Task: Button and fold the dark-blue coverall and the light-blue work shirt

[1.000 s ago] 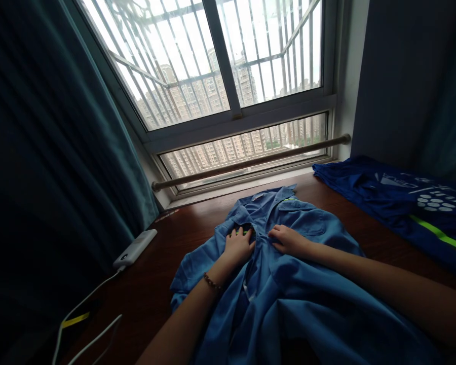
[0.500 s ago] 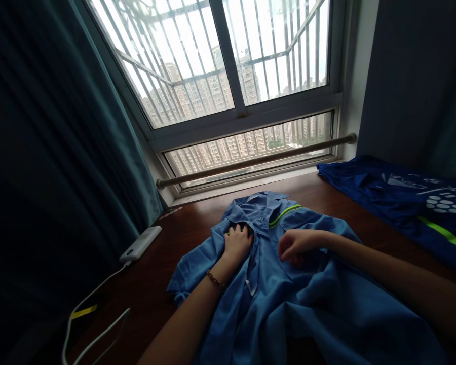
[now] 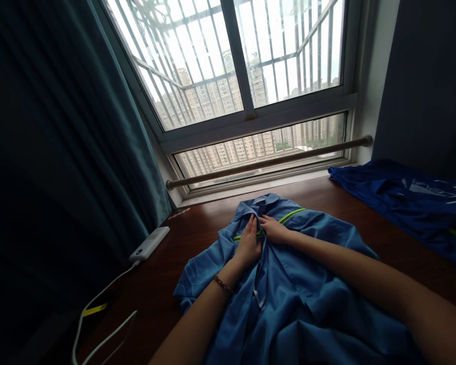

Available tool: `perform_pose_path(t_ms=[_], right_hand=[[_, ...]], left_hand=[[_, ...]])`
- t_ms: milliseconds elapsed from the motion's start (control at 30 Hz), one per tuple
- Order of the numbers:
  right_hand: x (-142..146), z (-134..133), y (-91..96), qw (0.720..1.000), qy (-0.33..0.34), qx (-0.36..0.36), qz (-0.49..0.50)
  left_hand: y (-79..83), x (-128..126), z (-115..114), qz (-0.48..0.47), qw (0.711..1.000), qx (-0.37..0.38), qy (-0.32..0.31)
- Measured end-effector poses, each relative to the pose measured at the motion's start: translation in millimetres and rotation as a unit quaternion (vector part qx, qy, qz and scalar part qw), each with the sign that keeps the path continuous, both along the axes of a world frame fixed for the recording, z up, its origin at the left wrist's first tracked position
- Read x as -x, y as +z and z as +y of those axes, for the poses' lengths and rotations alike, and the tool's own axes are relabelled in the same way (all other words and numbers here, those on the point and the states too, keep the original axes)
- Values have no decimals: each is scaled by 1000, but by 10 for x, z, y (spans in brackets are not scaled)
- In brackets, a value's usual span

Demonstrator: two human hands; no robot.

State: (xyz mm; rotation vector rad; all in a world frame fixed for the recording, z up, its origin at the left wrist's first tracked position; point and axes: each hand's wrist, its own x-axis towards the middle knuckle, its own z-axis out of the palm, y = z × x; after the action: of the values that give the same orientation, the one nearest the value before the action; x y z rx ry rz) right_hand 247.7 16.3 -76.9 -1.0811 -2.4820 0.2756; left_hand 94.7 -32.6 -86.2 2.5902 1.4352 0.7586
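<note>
A light blue work shirt (image 3: 289, 274) with yellow-green reflective stripes lies front up, collar toward the window. My left hand (image 3: 248, 244) rests on its chest by the front opening, fingers stretched out close together toward the collar. Just right of it, my right hand (image 3: 274, 230) has its fingers bent at the front edge below the collar, holding the cloth there. The fingertips of both hands almost meet, and folds partly hide them. A small white tag (image 3: 258, 299) shows lower down the opening.
Dark blue clothing (image 3: 395, 203) lies at right on the brown wooden surface (image 3: 307, 190). At left are a white power bank (image 3: 150, 243) with a white cable (image 3: 102, 294) and a blue curtain (image 3: 137, 167). A rail (image 3: 269, 162) crosses the barred window behind.
My right hand has moved left and up from the shirt's chest to the front edge. My left hand has shifted toward the opening, its fingers drawn closer together. The view has swung slightly left.
</note>
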Motion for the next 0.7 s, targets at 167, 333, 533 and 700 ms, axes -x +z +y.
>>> perform_pose_path(t_ms=[167,333,533,700], right_hand=[[-27,-22,-137,999,32,-25,25],[-38,-44,-98,999,18,-18,-18],[-177,68,-60,1000,-10,22,5],[-618,383,-15,989,-134,36,41]], left_hand=[[70,42,202,-52,998,43,-14],[525,-85,687,43,971,201,-120],[535,-331,1047,9,902,386,-192],[155,-217,1064,-25,975,207,-79]])
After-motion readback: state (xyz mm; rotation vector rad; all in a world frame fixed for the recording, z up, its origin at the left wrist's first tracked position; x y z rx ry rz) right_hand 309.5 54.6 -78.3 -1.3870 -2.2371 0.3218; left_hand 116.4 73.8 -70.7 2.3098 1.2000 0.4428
